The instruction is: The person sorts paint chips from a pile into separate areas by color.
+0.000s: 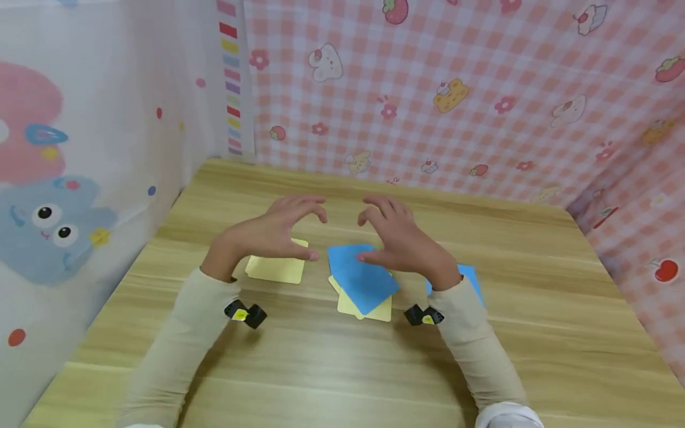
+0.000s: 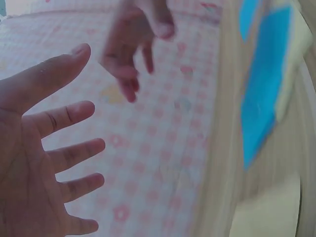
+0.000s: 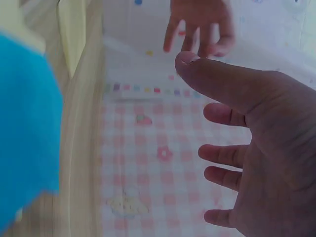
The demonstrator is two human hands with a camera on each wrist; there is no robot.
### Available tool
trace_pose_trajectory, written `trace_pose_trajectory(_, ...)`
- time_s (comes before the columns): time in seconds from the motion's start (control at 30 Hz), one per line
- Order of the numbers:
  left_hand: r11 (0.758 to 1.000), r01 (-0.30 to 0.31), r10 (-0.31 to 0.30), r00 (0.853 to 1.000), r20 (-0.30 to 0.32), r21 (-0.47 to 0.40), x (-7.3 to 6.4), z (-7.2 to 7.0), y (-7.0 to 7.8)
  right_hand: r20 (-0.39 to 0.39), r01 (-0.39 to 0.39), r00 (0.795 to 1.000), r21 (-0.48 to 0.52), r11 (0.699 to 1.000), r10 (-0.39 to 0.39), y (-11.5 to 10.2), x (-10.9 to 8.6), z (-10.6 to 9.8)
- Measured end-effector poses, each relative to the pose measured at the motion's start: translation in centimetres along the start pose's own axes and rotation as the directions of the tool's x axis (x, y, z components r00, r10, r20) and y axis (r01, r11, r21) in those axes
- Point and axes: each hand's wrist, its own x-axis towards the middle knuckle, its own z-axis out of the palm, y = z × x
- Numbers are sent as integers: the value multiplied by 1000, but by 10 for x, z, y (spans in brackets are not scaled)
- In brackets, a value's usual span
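Note:
Both hands hover over the table with spread, bent fingers, and neither holds anything. My left hand [image 1: 264,232] hangs above a small pile of yellow cards [image 1: 277,271]. Above the middle pile is my right hand [image 1: 397,239], its thumb over a blue card [image 1: 360,276] in the head view. That card lies askew on several yellow cards [image 1: 379,310]. The palms face each other with a gap between them. In the left wrist view the left hand [image 2: 27,153] shows all its fingers apart; the right wrist view shows the right hand [image 3: 281,148] likewise.
Another blue card [image 1: 471,282] lies at the right, partly hidden by the right wrist. The wooden table [image 1: 321,368] meets a pink checked cloth [image 1: 417,77] at the back and a white printed cloth [image 1: 118,119] at the left. A black wrist camera [image 1: 246,312] sits on the left sleeve.

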Motion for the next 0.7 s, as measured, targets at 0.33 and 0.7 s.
trace_pose_trajectory(0.33,1000,0,0,1000,8,-3,37,25,21,13,-22,1000,38,999,22,24,-29,-7)
trace_pose_trajectory(0.7,964,163,-211,950,231,211,51,96,4,362,-77,932,129,989,25,41,-38,39)
